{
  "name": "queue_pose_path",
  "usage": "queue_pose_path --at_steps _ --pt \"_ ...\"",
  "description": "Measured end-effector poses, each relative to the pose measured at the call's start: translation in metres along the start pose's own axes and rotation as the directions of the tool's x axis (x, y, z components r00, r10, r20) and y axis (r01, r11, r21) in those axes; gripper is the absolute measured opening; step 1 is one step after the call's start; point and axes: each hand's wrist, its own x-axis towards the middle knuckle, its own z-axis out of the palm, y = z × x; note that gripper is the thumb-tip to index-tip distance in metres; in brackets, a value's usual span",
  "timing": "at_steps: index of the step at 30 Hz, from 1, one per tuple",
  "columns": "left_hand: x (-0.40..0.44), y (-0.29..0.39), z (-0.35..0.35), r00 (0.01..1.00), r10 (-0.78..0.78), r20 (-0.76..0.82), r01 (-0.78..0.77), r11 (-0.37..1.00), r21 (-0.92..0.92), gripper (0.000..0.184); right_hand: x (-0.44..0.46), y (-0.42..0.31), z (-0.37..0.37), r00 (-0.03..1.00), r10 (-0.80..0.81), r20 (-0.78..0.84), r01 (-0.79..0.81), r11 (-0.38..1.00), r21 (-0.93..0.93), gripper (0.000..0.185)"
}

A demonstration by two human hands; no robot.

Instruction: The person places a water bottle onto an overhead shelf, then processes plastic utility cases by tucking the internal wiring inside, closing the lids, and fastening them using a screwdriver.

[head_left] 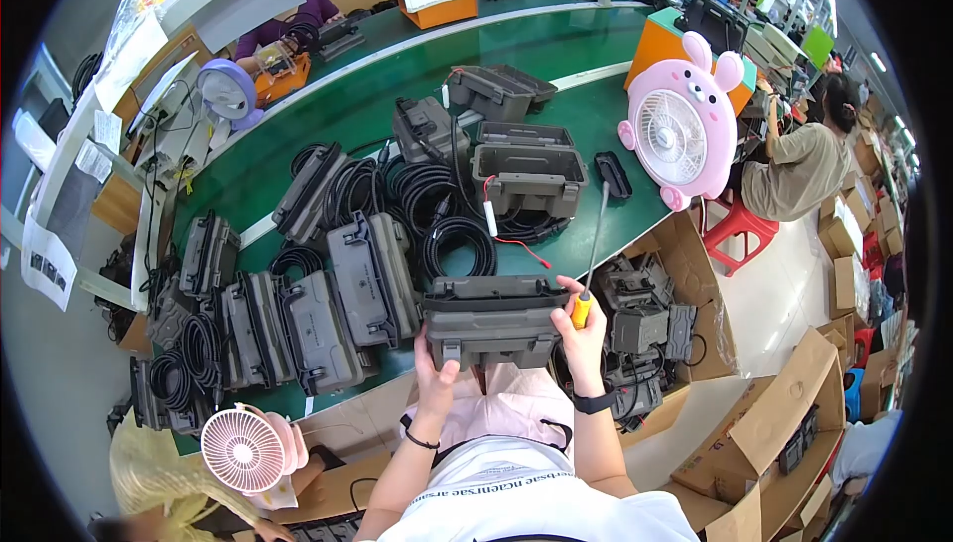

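- We stand at the near edge of a curved green table (586, 115).
- Right of it, we see an open cardboard box (698, 262) with gray cases inside.
- On its far right stands a pink rabbit-shaped fan (685, 135).
- We hold a gray case (496, 326) level at the near edge, in front of our body.
- Beyond it sits an open case (526, 187), lid on its far side.
- Left of that case, we see a coil of black cable (460, 247).
- Our left hand (435, 375) has its fingers clamped on the held case's left end.
- Our right hand (584, 339) grips its right end, fingers also closed around a yellow-handled screwdriver (583, 310), shaft pointing far.
- We see a white connector (489, 218) on red wire by the open case.
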Motion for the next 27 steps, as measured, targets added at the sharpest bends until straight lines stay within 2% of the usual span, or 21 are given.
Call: queue_pose_path --at_steps 1,4,5,8,9,12,13,17,21,24,27 --pt "0.001 0.003 0.003 1.000 -0.017 -0.015 0.016 0.999 -0.032 0.103 -0.003 0.007 0.001 0.994 -0.099 -0.043 0.099 0.995 -0.003 0.029" --pt "0.000 0.019 0.023 0.989 -0.070 -0.129 0.058 0.994 -0.097 0.099 -0.022 0.022 -0.012 0.992 -0.035 -0.118 0.048 0.993 0.105 0.029" --pt "0.000 0.019 0.024 0.988 -0.080 -0.134 0.064 0.991 -0.116 0.097 -0.025 0.019 -0.013 0.993 -0.041 -0.110 0.056 0.990 0.132 0.019" --pt "0.000 0.017 0.025 0.985 -0.100 -0.139 0.078 0.985 -0.157 0.094 -0.028 0.003 -0.014 0.992 0.094 -0.087 -0.093 0.996 0.015 0.010" --pt "0.000 0.016 0.023 0.985 -0.107 -0.136 0.085 0.984 -0.158 0.093 -0.027 0.007 -0.019 0.998 0.043 -0.049 -0.050 0.985 -0.162 0.008" --pt "0.001 0.020 0.023 0.982 -0.133 -0.133 0.109 0.978 -0.176 0.092 -0.024 -0.004 -0.018 0.996 -0.049 0.071 0.065 0.966 -0.248 0.010" --pt "0.001 0.021 0.024 0.981 -0.140 -0.134 0.114 0.976 -0.184 0.092 -0.023 -0.002 -0.018 0.988 -0.105 0.109 0.130 0.959 -0.253 0.016" --pt "0.001 0.021 0.023 0.972 -0.173 -0.156 0.140 0.969 -0.204 0.091 -0.019 -0.019 -0.015 0.977 -0.093 0.191 0.157 0.920 -0.359 0.032" --pt "0.003 0.020 0.022 0.972 -0.181 -0.150 0.148 0.967 -0.208 0.089 -0.020 -0.008 -0.023 0.976 -0.065 0.207 0.123 0.952 -0.279 0.028" --pt "0.002 0.022 0.024 0.970 -0.190 -0.150 0.156 0.965 -0.213 0.089 -0.025 -0.002 -0.014 0.996 -0.023 0.089 0.024 1.000 -0.018 0.028" --pt "0.004 0.022 0.022 0.975 -0.179 -0.131 0.151 0.968 -0.199 0.089 -0.024 -0.008 -0.003 0.999 0.030 0.030 -0.030 0.999 0.013 0.026"
